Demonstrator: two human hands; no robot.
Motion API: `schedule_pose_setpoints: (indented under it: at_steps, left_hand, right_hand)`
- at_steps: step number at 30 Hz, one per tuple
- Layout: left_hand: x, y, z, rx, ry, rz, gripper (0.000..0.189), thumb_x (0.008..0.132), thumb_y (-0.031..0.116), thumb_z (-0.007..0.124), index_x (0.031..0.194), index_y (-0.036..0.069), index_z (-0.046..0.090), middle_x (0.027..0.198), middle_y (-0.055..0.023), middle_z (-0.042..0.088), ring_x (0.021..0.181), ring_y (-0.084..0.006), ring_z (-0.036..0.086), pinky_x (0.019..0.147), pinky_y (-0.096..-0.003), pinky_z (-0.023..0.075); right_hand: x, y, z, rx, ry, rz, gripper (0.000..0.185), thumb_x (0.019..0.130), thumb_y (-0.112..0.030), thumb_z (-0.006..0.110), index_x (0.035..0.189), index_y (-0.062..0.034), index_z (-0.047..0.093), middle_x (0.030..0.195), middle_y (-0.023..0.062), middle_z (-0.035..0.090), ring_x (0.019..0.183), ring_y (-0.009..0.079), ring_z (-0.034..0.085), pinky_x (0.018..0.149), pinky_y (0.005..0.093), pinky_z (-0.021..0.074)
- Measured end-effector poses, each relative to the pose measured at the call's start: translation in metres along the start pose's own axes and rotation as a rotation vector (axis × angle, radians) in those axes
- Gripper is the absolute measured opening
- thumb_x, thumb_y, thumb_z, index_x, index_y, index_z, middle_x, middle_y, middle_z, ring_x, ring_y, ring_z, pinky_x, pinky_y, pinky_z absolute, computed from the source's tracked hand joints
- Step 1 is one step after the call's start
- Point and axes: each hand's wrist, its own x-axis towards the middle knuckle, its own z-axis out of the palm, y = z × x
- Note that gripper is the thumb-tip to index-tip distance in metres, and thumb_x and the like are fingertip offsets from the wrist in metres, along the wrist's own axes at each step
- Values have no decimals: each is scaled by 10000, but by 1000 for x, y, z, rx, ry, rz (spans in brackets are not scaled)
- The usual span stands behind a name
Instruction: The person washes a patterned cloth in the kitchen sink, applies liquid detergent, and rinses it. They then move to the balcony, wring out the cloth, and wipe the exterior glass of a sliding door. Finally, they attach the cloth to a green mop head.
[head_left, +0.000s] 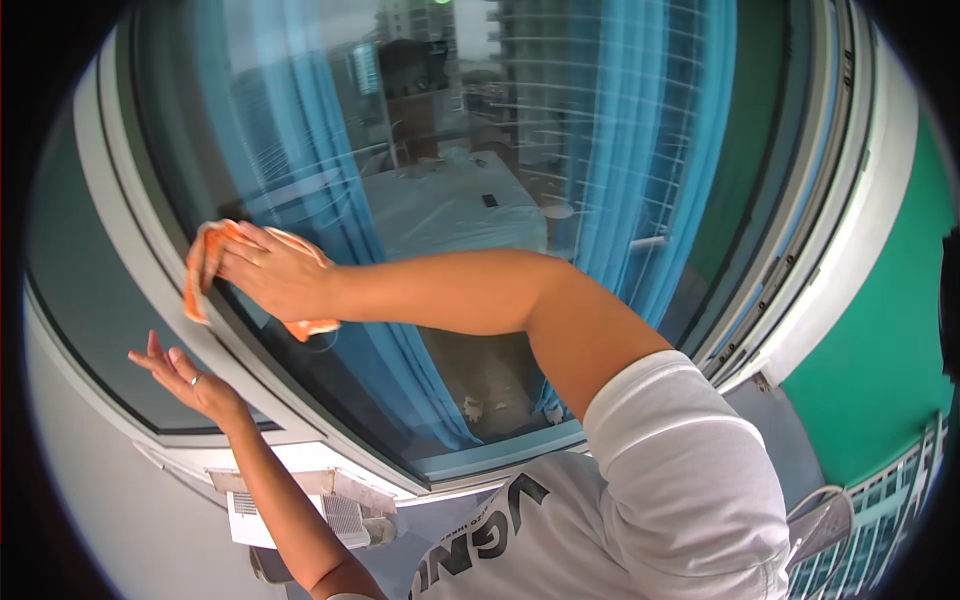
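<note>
Against the left side of a large glass pane (480, 390), my right hand (281, 277) presses an orange cloth (202, 270) with pale edges. Its fingers lie over the cloth, close to the white window frame (135, 217). Lower left, my left hand (191, 386) is raised with its fingers apart and nothing in it, in front of the frame. Behind the glass hang blue curtains (637, 150), and a bed or table with a pale cover (450, 210) bears a small dark object (490, 200).
A white air-conditioner-like unit (345, 517) stands low at the left under the frame. At the right are a sliding track (795, 255), a green wall (862, 360), a metal railing (900, 487) and part of a chair (821, 525).
</note>
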Motion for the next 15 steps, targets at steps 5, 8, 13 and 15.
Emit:
schedule_pose_setpoints:
  at_steps: [5, 8, 13, 15]
  left_hand:
    - [-12, -8, 33, 220, 1, 18, 671, 981, 311, 388, 1472, -15, 66, 1448, -144, 346, 1345, -318, 269, 1113, -403, 194]
    - [-9, -35, 23, 217, -31, 36, 699, 973, 295, 412, 1457, -56, 50, 1448, -146, 350, 1343, -323, 273, 1121, -405, 174]
    - [-16, -51, 32, 364, -63, 134, 668, 967, 287, 420, 1465, -32, 109, 1446, -169, 367, 1317, -317, 330, 1100, -383, 221]
    - [-27, -59, 52, 316, -52, 128, 640, 968, 272, 419, 1462, -28, 146, 1433, -180, 382, 1312, -318, 344, 1095, -381, 227]
  right_hand:
    - [0, 149, -121, -331, 88, 155, 466, 776, -144, 551, 1223, -11, 552, 1316, 147, 500, 1285, 284, 426, 1048, 594, 253]
    - [-97, 231, -231, -480, 87, 315, 523, 767, -159, 544, 1272, -29, 501, 1308, 128, 522, 1289, 276, 420, 1034, 615, 226]
    - [-356, 334, -487, -868, 10, 657, 531, 858, -152, 486, 1386, -134, 429, 1452, 95, 394, 1385, 284, 284, 1102, 523, 126]
    - [-426, 341, -576, -1242, -168, 675, 466, 869, -156, 506, 1331, -106, 472, 1355, 90, 487, 1277, 286, 433, 1029, 426, 320]
